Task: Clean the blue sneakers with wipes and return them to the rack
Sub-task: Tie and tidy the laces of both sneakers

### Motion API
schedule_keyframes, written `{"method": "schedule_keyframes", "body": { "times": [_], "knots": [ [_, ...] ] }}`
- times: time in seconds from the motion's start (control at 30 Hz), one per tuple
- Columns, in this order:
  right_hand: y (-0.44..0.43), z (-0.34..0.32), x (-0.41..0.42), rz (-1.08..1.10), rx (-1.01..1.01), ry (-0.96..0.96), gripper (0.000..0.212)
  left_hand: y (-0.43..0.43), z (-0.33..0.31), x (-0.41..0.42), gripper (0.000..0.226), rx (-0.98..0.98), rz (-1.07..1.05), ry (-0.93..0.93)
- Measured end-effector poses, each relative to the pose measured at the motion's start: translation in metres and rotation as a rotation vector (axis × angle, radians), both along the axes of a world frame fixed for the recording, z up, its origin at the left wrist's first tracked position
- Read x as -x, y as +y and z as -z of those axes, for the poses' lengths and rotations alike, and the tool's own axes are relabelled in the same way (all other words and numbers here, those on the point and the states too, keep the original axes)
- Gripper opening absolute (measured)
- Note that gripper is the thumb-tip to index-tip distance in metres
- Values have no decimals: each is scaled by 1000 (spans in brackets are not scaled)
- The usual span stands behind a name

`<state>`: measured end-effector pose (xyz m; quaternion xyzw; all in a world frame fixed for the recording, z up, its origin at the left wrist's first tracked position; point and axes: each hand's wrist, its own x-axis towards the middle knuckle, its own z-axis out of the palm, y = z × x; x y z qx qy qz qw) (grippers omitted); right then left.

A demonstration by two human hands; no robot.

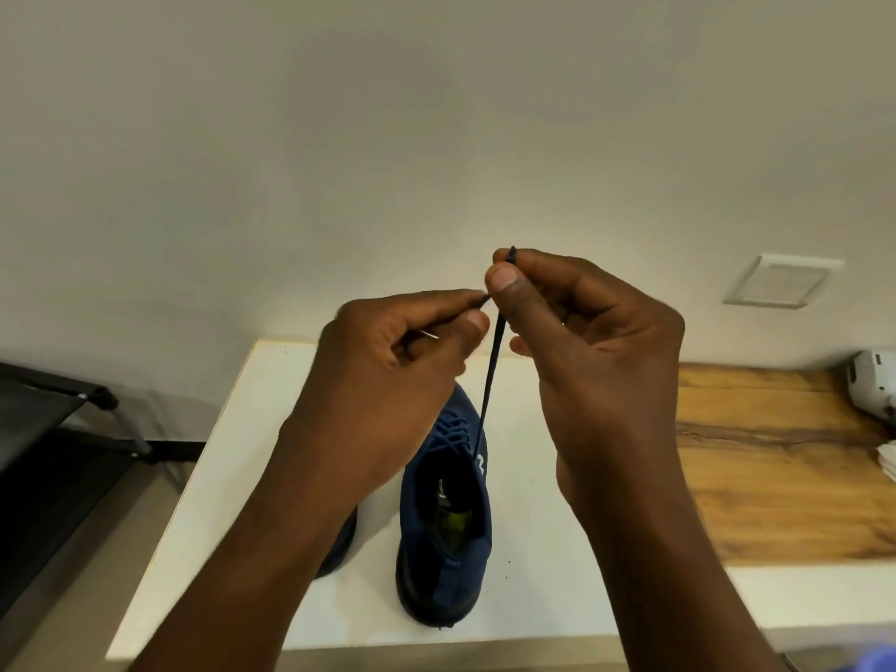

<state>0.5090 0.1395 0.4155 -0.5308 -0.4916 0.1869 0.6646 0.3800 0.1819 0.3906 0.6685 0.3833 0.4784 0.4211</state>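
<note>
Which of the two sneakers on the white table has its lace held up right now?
The fully visible blue sneaker; its lace rises to the right hand. The other sneaker lies mostly hidden behind the left forearm.

The left forearm (271, 526) covers nearly all of a second sneaker (346, 535), leaving only a dark heel edge showing on the worktop (533, 526). The left hand (402, 351) hides the toe of the blue sneaker (446, 540), and its fingers (456, 303) bury all but the tip of one lace (489, 380) end. Print on the insole label (442, 494) is too small to read. The left edge cuts off a black rack (48, 453). The right edge cuts off a white device (872, 385) and an unidentifiable white bundle (888, 460). A bluish blur (872, 659) fills the bottom right corner.
</note>
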Motion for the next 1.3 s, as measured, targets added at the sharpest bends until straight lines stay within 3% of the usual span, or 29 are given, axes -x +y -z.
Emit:
{"method": "schedule_keyframes", "body": {
  "times": [0.07, 0.23, 0.53, 0.63, 0.8, 0.93, 1.03, 1.17, 1.3],
  "knots": [
    [2, 3, 0, -2, 14, -54, 13, -1, 2, 0, 23, 18, 90, 114],
    [9, 15, -2, 1, 114, -126, 9, -2, 7, -2, 13, 76, 139, 57],
    [9, 17, -7, -142, 136, -107, 11, 11, 13, 6, 16, 403, 94, -295],
    [10, 19, -8, -152, 189, -151, 10, 12, 13, 7, 13, 422, 68, -331],
    [9, 24, -16, -16, 314, -341, 21, 11, 11, 8, 13, 190, 20, -97],
    [10, 18, -14, -234, 333, -79, 42, 13, 15, 7, 13, -148, -28, 133],
    [12, 14, -12, -268, 447, 73, 35, 11, 19, 3, 13, -356, -78, 228],
    [12, 19, -16, -263, 560, 117, 25, 13, 23, 0, 13, -598, -155, 282],
    [11, 23, -19, -280, 566, 200, 19, 17, 22, 2, 12, -693, -204, 238]
  ]
}}
